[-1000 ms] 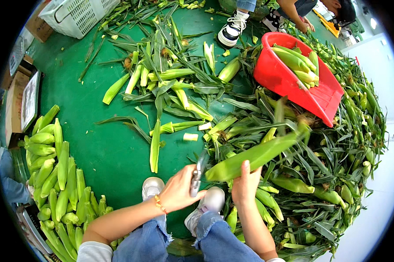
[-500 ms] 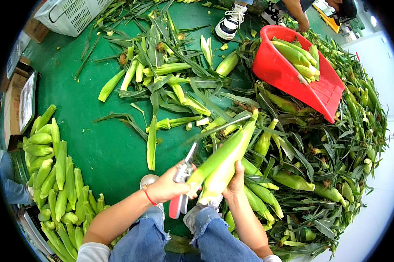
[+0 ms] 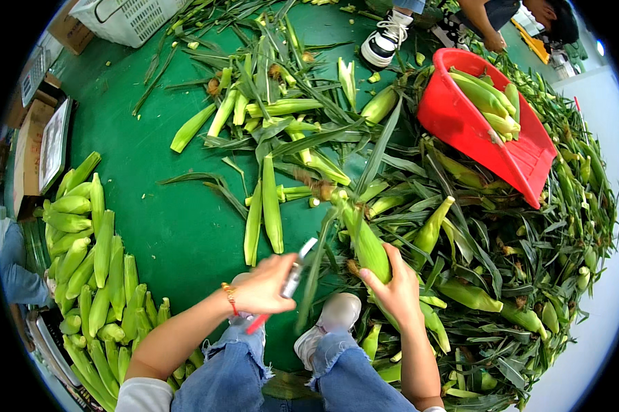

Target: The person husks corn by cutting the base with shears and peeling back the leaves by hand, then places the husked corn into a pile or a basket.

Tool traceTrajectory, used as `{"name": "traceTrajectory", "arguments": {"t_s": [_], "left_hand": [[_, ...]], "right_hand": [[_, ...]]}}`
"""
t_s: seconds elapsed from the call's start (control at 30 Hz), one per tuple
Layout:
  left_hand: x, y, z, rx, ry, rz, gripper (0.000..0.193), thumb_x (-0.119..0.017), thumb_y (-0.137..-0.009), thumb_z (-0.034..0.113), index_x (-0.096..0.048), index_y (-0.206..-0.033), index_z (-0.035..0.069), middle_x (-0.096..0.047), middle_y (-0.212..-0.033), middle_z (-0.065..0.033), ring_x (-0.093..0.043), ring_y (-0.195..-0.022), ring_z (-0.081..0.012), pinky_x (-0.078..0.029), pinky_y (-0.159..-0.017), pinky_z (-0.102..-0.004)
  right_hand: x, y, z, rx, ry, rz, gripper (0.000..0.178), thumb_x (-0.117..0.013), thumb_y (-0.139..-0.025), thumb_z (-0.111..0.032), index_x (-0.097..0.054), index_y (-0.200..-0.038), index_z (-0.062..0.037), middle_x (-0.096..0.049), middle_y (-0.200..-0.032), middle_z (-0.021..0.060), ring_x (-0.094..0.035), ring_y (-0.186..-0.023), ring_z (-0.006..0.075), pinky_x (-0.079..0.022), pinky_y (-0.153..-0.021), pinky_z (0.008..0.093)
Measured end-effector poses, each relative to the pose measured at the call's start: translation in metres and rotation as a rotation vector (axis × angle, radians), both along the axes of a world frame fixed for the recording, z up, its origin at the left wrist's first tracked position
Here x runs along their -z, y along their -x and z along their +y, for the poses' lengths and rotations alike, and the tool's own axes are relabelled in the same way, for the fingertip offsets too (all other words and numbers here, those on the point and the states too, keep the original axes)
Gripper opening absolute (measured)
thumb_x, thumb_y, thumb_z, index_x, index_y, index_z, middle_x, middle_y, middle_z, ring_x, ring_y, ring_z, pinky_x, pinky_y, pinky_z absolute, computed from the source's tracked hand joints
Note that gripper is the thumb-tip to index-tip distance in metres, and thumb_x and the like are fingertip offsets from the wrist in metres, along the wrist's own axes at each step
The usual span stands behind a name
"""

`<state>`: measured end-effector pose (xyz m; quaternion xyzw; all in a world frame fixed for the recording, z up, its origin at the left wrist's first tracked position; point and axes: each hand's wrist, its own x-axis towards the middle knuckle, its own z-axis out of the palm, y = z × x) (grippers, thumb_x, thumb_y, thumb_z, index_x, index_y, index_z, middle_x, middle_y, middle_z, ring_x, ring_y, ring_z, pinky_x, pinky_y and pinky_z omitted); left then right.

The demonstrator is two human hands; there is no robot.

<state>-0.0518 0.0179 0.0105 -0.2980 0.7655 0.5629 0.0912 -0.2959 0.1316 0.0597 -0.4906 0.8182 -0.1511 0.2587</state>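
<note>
My left hand (image 3: 265, 283) is closed around pruning shears (image 3: 294, 276) with a silvery body and a red handle. Motion blurs them a little. An ear of corn (image 3: 368, 248) in green husk is gripped by my right hand (image 3: 400, 283), fingers and thumb around its middle. Long leaves and brownish silk hang at its far end, just right of the shears' tip. One loose leaf dangles between the hands. On the green floor beyond my left hand lie two long pale-green husk pieces (image 3: 271, 206).
A heap of unhusked corn (image 3: 491, 268) covers the right side, with a red scoop (image 3: 436, 113) of ears on top. Trimmed ears (image 3: 121, 288) are piled at left. Cut husks (image 3: 254, 103) litter the floor ahead. A white crate (image 3: 121, 20) and another person's shoe (image 3: 386, 41) are beyond.
The hands have moved apart. The ear in my right hand now points up-left with leaves at its tip; whether it is the same ear I cannot tell. Another husk piece lies on the floor.
</note>
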Motion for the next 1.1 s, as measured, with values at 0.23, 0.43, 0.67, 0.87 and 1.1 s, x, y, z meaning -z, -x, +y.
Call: {"name": "traceTrajectory", "arguments": {"t_s": [0.23, 0.43, 0.67, 0.87, 1.1], "left_hand": [[0.012, 0.015, -0.002, -0.029, -0.082, 0.269, 0.071, -0.063, -0.068, 0.017, -0.032, -0.129, -0.005, -0.045, -0.116, -0.0259, -0.048, -0.112, -0.0353, -0.041, -0.094, -0.0371], [0.012, 0.001, -0.018, -0.253, 0.119, 0.031, 0.031, -0.061, -0.068, 0.014, -0.051, -0.094, 0.002, -0.061, -0.076, -0.0176, -0.061, -0.068, -0.0360, -0.049, -0.062, -0.0414], [-0.007, 0.027, -0.006, -0.701, -0.226, 0.333, 0.032, -0.070, -0.079, 0.016, -0.050, -0.102, 0.004, -0.058, -0.084, -0.0038, -0.056, -0.072, -0.0100, -0.047, -0.064, -0.0264], [-0.013, 0.044, -0.019, -0.785, -0.274, 0.323, 0.037, -0.067, -0.077, 0.008, -0.051, -0.110, 0.004, -0.056, -0.089, -0.0004, -0.054, -0.076, -0.0083, -0.047, -0.067, -0.0229], [-0.022, 0.052, -0.019, -1.140, -1.056, 0.497, 0.033, -0.052, -0.077, -0.001, -0.052, -0.109, 0.007, -0.059, -0.089, -0.0043, -0.060, -0.078, -0.0158, -0.053, -0.070, -0.0314]], "right_hand": [[-0.010, -0.013, 0.006, -0.215, -0.202, 0.040, 0.062, -0.071, -0.071, -0.043, -0.052, -0.119, -0.0093, -0.062, -0.097, 0.0136, -0.062, -0.087, 0.0319, -0.050, -0.072, 0.0407], [0.003, 0.011, 0.003, -0.345, -0.042, -0.200, 0.062, -0.068, -0.076, -0.041, -0.050, -0.123, -0.0048, -0.058, -0.104, 0.0100, -0.061, -0.086, 0.0272, -0.049, -0.077, 0.0363], [0.025, -0.025, 0.004, 0.328, -0.031, -1.009, 0.051, -0.052, -0.089, -0.033, -0.041, -0.128, -0.0014, -0.054, -0.112, 0.0100, -0.051, -0.100, 0.0179, -0.041, -0.088, 0.0303], [0.015, -0.054, -0.005, -0.116, 0.030, -0.244, 0.051, -0.054, -0.089, -0.038, -0.042, -0.123, -0.0017, -0.057, -0.106, 0.0228, -0.058, -0.093, 0.0398, -0.046, -0.081, 0.0427], [0.042, -0.081, -0.006, 0.170, 0.321, -0.697, 0.064, -0.051, -0.090, -0.049, -0.038, -0.127, 0.0005, -0.052, -0.118, 0.0183, -0.054, -0.108, 0.0272, -0.040, -0.093, 0.0372]]}}
